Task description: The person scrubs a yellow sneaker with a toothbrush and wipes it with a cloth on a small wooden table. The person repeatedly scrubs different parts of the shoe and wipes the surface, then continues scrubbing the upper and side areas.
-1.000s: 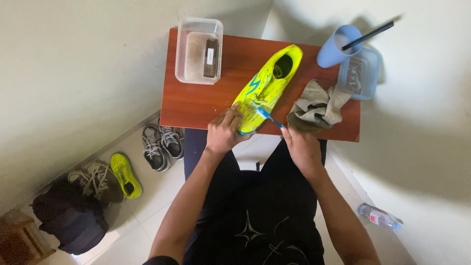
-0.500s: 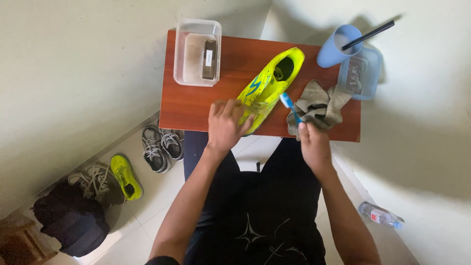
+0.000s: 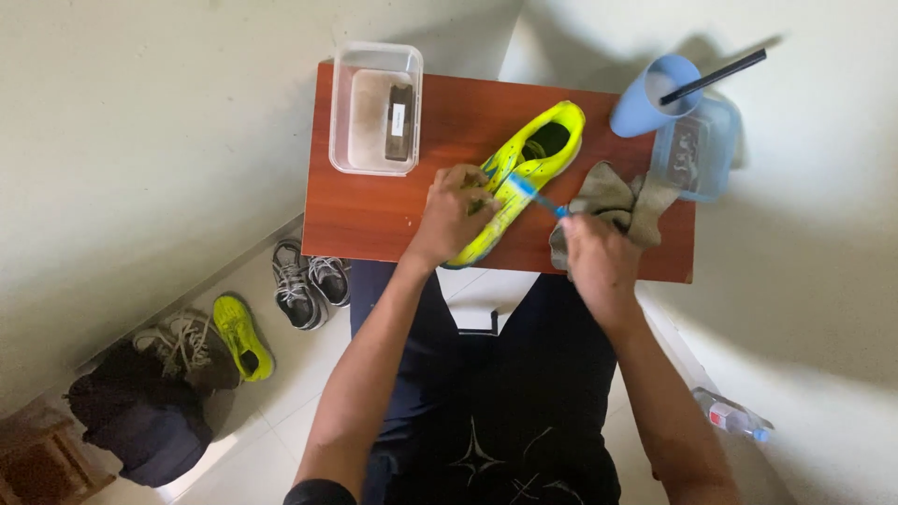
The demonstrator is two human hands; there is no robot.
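Left hand [image 3: 456, 210] clamps yellow shoe [image 3: 524, 173] on table [image 3: 374, 215]; right hand [image 3: 597, 254] fingers closed round blue brush [image 3: 533, 192], bristles touching shoe.

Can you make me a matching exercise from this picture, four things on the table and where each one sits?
Things:
1. neon yellow shoe
2. clear tub
3. blue cup
4. grey cloth

Places:
A. far left corner of the table
B. far right, with a black stick in it
C. under the left hand
D. beside the right hand

Pairs: 1-C, 2-A, 3-B, 4-D
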